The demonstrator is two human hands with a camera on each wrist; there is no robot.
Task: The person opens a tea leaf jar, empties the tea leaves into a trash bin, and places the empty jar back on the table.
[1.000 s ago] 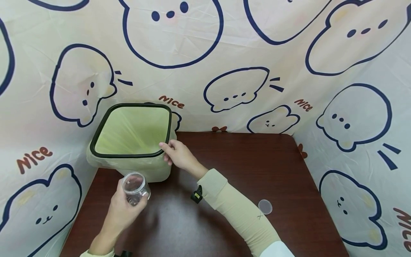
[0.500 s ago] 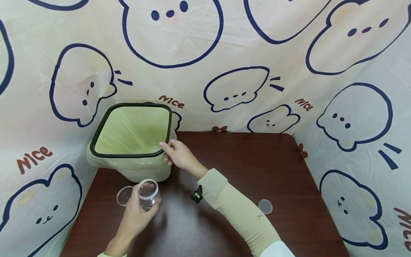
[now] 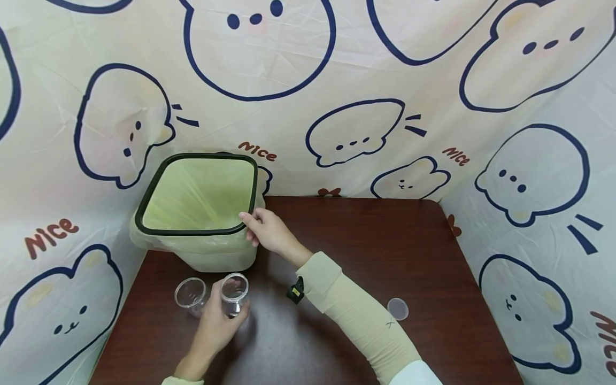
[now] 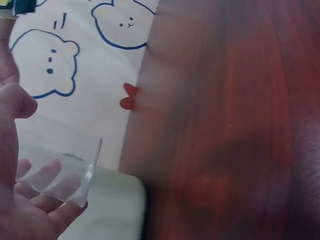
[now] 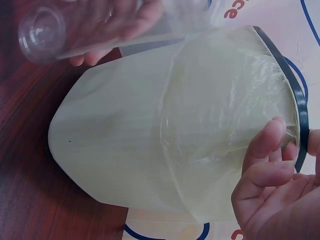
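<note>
A pale green trash bin (image 3: 216, 256) stands at the back left of the table, with a dark rim and a translucent liner bag (image 5: 220, 120) folded over it. My right hand (image 3: 267, 231) pinches the rim at its front right corner. In front of the bin, my left hand (image 3: 217, 315) holds a clear plastic jar (image 3: 235, 289) upright, thumb on one side and fingers on the other; its mouth is uncovered. A second clear jar (image 3: 190, 294) is just left of that hand, partly hidden by it. The held jar (image 4: 60, 165) also shows in the left wrist view.
A small translucent round disc (image 3: 397, 309) lies on the brown table (image 3: 356, 240), beside the right forearm. A printed cloth backdrop (image 3: 289, 64) hangs behind the table and along both sides.
My left hand has moved right and slightly toward me with the jar. The second jar, hidden at first, has come into view to its left. My right hand has stayed on the rim.
</note>
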